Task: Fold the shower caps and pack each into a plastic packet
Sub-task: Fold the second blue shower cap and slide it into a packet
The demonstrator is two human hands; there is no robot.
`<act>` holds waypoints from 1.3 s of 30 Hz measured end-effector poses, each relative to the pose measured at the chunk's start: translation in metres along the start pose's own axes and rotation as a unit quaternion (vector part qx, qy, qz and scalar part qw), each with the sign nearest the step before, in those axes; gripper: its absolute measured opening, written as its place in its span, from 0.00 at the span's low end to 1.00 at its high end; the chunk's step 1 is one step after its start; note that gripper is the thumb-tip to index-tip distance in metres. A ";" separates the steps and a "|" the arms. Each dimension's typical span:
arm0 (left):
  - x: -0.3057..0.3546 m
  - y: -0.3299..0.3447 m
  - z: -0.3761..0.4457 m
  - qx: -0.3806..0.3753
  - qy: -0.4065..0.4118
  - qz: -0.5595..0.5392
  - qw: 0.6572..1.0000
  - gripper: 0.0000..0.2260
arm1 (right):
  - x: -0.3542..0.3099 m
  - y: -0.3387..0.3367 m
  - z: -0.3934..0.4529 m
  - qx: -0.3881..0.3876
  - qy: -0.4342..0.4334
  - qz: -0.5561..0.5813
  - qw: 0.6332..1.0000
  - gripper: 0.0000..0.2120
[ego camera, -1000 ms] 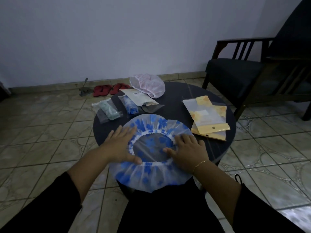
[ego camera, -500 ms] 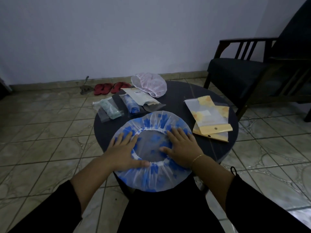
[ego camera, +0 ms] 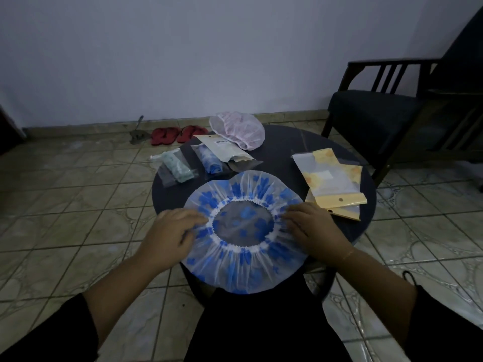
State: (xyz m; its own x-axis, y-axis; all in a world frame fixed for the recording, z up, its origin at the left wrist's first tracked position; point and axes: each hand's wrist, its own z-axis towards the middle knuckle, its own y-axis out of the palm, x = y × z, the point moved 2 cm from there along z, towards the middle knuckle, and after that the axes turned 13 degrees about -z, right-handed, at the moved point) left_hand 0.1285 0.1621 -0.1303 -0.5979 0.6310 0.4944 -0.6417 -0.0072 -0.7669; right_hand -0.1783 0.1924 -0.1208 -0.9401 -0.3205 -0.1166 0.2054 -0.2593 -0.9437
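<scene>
From the head view, a translucent white shower cap printed with blue flowers [ego camera: 244,231] lies spread flat, elastic opening up, on the near part of the round dark counter [ego camera: 282,145], its near edge hanging over the rim. The left hand [ego camera: 173,232] rests on the cap's left side with fingers curled at the elastic, seemingly pinching it; the right hand [ego camera: 311,226] does the same on the right side.

Beyond the cap lie a clear plastic packet holding a folded pale-green cap [ego camera: 177,167], a clear packet holding a folded blue cap [ego camera: 210,160] and a flat white-and-clear empty packet [ego camera: 224,148]. A loose pink shower cap [ego camera: 237,129] sits at the far edge. Yellow-flowered packets with a yellow header strip [ego camera: 332,178] lie to the right, just beside the right hand. Red sandals [ego camera: 177,134] stand on the tiled floor by the wall, and a dark wooden armchair [ego camera: 392,105] stands at the right.

Half a second ago both palms lay flat on the cap; now they have slid apart to its sides, fingers bent.
</scene>
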 end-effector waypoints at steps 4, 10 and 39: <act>-0.007 -0.014 -0.013 -0.053 0.040 0.064 0.996 0.22 | 0.016 -0.012 -0.022 -0.126 -0.008 0.034 0.991 0.21; -0.013 -0.011 -0.029 -0.144 -0.018 0.120 0.982 0.30 | 0.016 -0.015 -0.043 -0.195 -0.062 -0.047 0.978 0.34; 0.020 0.019 -0.001 0.071 -0.350 0.094 0.929 0.21 | 0.024 -0.010 -0.023 -0.137 0.324 0.068 0.933 0.16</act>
State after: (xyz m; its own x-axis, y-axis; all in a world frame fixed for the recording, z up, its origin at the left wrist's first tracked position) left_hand 0.1050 0.1750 -0.1352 -0.8399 -0.0515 0.5403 -0.5214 -0.1998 -0.8296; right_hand -0.2092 0.2085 -0.1217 -0.8955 0.3087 -0.3205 0.3414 0.0147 -0.9398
